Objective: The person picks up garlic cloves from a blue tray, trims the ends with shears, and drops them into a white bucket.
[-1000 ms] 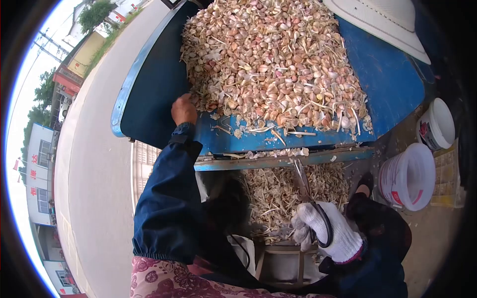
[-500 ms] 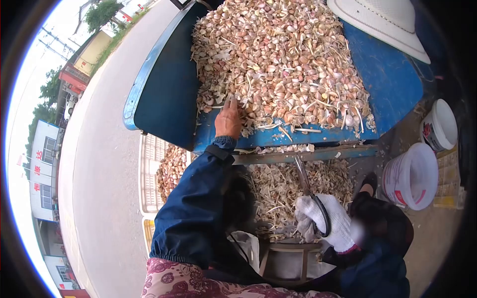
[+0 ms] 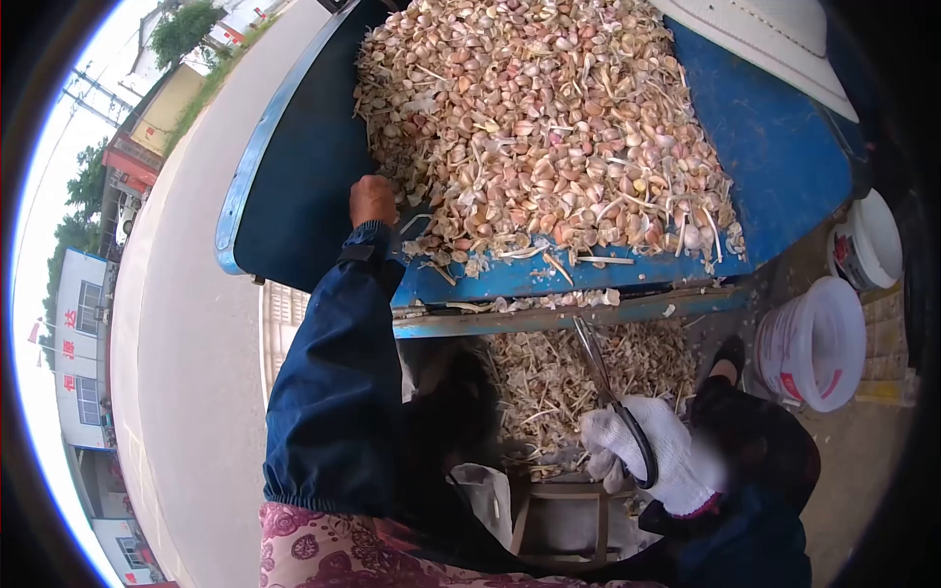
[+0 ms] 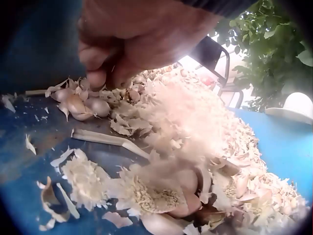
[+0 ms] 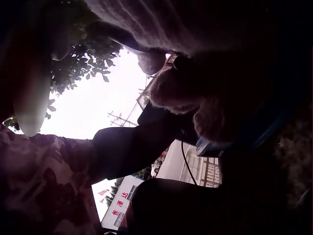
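Observation:
A blue metal trough [image 3: 774, 176] holds a large heap of garlic cloves [image 3: 539, 127] with loose skins and cut stalks. At the heap's left edge, near the trough's side wall, is my bare left hand [image 3: 373, 201]. Its fingers are bent, with the fingertips right above a small cluster of cloves [image 4: 80, 105] in the left wrist view; I cannot tell whether it holds any. My right hand [image 3: 667, 456], in a white knitted glove, grips scissors [image 3: 594, 361] by the black handles. Their metal blades point up to the trough's front ledge [image 3: 549, 318].
Dry stalks and skins [image 3: 544, 392] are piled below the ledge. Two white buckets [image 3: 828, 343] stand on the right. A pale hat [image 3: 774, 49] lies on the trough's far right side. A white crate [image 3: 281, 323] sits at the left, beside the road [image 3: 196, 323].
My left hand moved right along the heap's front edge with fingers extended, then back left to the side wall, fingers now bent. My right hand stays with the scissors.

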{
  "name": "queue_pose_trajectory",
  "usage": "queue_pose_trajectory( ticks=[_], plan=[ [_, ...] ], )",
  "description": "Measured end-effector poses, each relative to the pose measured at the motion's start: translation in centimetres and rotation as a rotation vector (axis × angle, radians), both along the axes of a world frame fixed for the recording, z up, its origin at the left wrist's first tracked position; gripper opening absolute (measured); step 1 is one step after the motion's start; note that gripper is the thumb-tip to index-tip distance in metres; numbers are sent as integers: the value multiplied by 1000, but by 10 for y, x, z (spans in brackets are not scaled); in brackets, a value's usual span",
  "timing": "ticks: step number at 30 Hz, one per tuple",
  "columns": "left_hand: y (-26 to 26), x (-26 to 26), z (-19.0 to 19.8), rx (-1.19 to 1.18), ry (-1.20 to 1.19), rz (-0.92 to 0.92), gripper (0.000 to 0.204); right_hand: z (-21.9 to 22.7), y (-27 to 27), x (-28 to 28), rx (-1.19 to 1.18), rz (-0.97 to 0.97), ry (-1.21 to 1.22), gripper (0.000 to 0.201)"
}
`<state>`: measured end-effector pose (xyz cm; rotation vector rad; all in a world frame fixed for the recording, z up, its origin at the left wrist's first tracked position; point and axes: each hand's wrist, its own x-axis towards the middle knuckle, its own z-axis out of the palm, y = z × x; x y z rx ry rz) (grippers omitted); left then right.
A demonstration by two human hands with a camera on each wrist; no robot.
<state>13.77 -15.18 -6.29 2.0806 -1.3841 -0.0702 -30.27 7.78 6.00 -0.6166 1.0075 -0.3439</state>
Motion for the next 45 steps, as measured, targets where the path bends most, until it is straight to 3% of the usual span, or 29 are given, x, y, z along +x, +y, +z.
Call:
queue_pose_trajectory(
  ticks=[2,4,7,11,13,14,15,16,18,20,22,23,31,34,38,41,43,45],
  plan=[
    [-13,1,-10,50,109,64,16,-3,-4,-1,26,-12,6,30],
    [-11,-7,-9,211,-302,-86,13,1,-8,-1,14,62,131,31],
    [-4,-22,-6,164,-391,-141,13,-6,-4,0,-21,45,121,34],
    [10,-30,7,145,-336,-130,14,-9,-1,-3,-24,41,62,37],
    [29,-51,41,164,5,-134,14,1,-4,-2,-93,70,111,37],
    [41,-58,53,159,-5,-134,14,5,-4,-2,-158,97,167,37],
    [56,-66,60,184,354,-214,16,-5,-4,-5,-326,203,234,42],
    [75,-79,70,209,718,-292,18,-14,-2,-5,-327,197,231,42],
    [119,-118,90,266,1073,-394,22,-29,2,-3,-1035,206,414,52],
    [159,-154,101,290,1178,-438,23,-17,0,-2,-1158,316,586,64],
    [185,-173,104,307,1317,-581,21,-15,3,-3,-1335,308,711,67],
    [195,-184,108,303,1372,-537,23,-17,5,-3,-1377,282,704,70],
    [219,-222,104,263,1435,-580,24,-17,7,-13,-1437,291,778,65],
    [217,-224,101,267,1448,-586,23,-12,7,-14,-1310,389,807,63],
    [216,-226,106,303,1493,-544,20,-24,10,-12,-1305,377,802,62],
    [223,-233,105,473,1250,-532,20,-31,14,-7,-1255,392,831,57],
    [228,-235,97,505,1352,-542,22,-25,15,-4,-363,160,213,45],
    [223,-222,87,490,1415,-488,20,-22,13,-3,9,-90,-85,36]
  ],
)
